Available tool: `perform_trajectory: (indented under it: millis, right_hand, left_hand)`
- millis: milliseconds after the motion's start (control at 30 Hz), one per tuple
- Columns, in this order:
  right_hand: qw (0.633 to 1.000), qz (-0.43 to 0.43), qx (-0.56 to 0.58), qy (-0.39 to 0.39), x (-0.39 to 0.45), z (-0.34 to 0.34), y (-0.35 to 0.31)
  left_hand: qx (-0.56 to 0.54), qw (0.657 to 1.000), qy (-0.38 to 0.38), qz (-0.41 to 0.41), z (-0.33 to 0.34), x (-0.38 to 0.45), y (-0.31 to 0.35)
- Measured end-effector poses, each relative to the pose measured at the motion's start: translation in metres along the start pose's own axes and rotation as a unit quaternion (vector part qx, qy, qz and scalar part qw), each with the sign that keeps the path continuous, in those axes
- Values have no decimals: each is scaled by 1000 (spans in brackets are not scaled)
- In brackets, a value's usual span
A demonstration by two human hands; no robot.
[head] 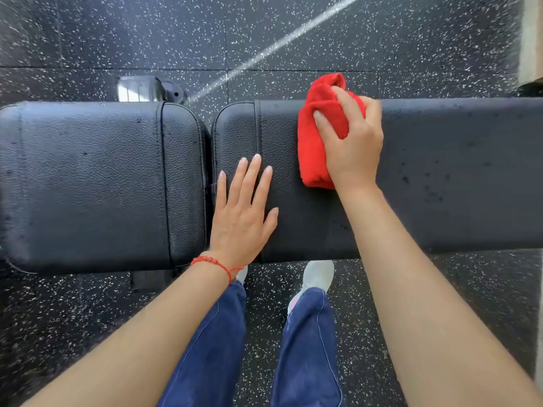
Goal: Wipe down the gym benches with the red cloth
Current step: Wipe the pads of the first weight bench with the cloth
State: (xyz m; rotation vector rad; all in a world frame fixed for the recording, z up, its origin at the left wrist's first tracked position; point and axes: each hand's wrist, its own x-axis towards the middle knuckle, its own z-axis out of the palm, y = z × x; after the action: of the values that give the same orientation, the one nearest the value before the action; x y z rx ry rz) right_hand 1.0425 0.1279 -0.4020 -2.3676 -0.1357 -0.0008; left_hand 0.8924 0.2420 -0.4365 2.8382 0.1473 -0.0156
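Note:
A black padded gym bench lies across the view in two parts, a seat pad [88,183] on the left and a long back pad [455,171] on the right, with a narrow gap between them. My right hand [352,142] grips a bunched red cloth [311,142] and holds it down on the back pad near its far edge. Part of the cloth sticks out past that edge. My left hand [244,210] rests flat on the back pad close to the gap, fingers straight and spread. Small dark droplets speckle the pad to the right of the cloth.
Black rubber flooring [88,39] with white flecks surrounds the bench. A metal frame part [147,89] shows behind the seat pad. My legs in blue jeans and light shoes [318,274] stand against the near side. A pale wall edge [531,39] is at the far right.

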Motion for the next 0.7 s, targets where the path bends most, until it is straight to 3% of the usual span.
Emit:
perform_trajectory:
  millis: [200, 500, 700]
  right_hand:
    - [1000, -10, 17, -3, -17, -10, 15]
    - [998, -32, -7, -46, -115, -59, 61]
    - [996, -50, -9, -74, -87, -60, 62]
  left_hand:
    - [6, 1000, -9, -28, -2, 0, 7]
    - [1, 1000, -3, -31, 2, 10, 43]
    - [6, 999, -8, -31, 13, 16, 62]
